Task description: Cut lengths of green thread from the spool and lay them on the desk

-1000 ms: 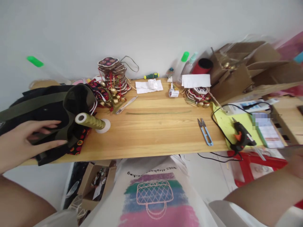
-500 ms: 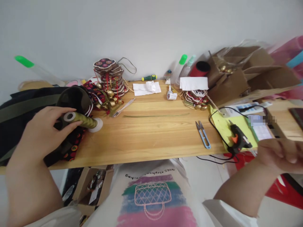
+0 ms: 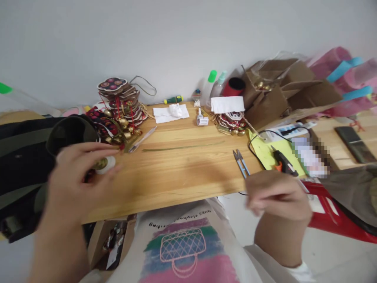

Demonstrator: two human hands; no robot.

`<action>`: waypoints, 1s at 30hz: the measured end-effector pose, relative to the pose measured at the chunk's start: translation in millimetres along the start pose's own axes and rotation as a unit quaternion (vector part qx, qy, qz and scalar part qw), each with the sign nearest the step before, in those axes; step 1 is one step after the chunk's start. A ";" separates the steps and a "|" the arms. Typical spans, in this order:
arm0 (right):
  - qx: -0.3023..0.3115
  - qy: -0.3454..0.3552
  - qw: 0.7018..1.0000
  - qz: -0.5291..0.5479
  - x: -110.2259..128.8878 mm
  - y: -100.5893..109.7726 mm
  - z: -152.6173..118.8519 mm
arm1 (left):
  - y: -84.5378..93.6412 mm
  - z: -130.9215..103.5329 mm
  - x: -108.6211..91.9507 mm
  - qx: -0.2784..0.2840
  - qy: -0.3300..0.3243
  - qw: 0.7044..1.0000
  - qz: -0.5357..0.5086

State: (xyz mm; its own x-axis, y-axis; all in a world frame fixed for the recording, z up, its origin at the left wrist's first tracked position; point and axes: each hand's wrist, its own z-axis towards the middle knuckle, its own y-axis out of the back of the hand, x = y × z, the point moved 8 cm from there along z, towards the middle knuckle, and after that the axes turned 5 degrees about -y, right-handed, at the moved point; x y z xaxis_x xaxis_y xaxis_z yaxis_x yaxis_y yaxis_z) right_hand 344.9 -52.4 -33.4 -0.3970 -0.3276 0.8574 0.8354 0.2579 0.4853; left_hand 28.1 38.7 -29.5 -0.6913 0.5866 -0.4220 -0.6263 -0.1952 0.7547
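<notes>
My left hand (image 3: 79, 177), smeared by motion, has its thumb and fingers apart beside a green-gold spool of cord (image 3: 100, 163) with a white end disc. The hand partly covers the spool, and I see no grip on it. My right hand (image 3: 278, 194) is closed, fingers pressed together, over the table's front edge; what it holds, if anything, is hidden. Just beyond it lie blue thread snips (image 3: 242, 164), their handles partly covered by the hand. A thin green cord (image 3: 182, 147) lies stretched across the middle of the wooden table (image 3: 176, 173).
Stacked ornaments with bells (image 3: 118, 100) stand at the back left, near a pen (image 3: 143, 139). At the back are a screwdriver (image 3: 173, 100), white tissue (image 3: 171, 113) and a small bottle (image 3: 202, 118). A glue gun (image 3: 284, 162) and cardboard box (image 3: 266, 104) sit right; dark cloth (image 3: 23, 157) left.
My right hand has come in from the far right toward the snips. My left hand's fingers have parted from the spool, which now stands partly behind them. The view has swung right.
</notes>
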 end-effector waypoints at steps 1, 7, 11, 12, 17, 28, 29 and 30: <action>0.042 0.027 0.998 0.043 13.2 -25.2 10.8 | -16.2 0.9 -20.5 0.014 -0.019 0.996 -0.085; 0.064 0.028 0.975 -0.211 21.5 -103.4 50.0 | -108.3 -10.1 -88.4 0.169 0.037 0.864 -0.473; 0.060 0.018 0.980 -0.187 14.9 -105.6 48.8 | -122.4 -24.8 -73.2 0.237 0.158 0.823 -0.492; 0.059 0.019 0.985 -0.163 14.0 -104.8 48.2 | -122.2 -28.8 -69.9 0.255 0.174 0.817 -0.486; 0.034 -0.009 0.997 -0.069 3.7 -103.9 47.6 | -120.6 -38.5 -63.7 0.305 0.194 0.818 -0.447; 0.020 -0.067 0.994 -0.082 -18.1 -109.4 58.8 | -132.5 -41.3 -46.3 0.326 0.207 0.816 -0.431; 0.026 -0.073 0.993 -0.086 -19.6 -112.5 62.0 | -132.2 -41.1 -41.8 0.319 0.211 0.816 -0.434; 0.031 -0.076 0.992 -0.092 -20.9 -116.1 65.7 | -131.3 -41.0 -36.3 0.311 0.217 0.818 -0.433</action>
State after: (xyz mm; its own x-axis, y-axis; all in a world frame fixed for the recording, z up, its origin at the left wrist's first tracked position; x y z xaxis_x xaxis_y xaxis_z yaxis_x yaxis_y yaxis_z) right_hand 231.2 -15.8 -96.4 -0.5977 -0.2346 0.7666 0.7203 0.2628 0.6420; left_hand 120.7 10.9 -133.8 -0.2328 -0.0667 -0.9702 -0.7373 0.6627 0.1313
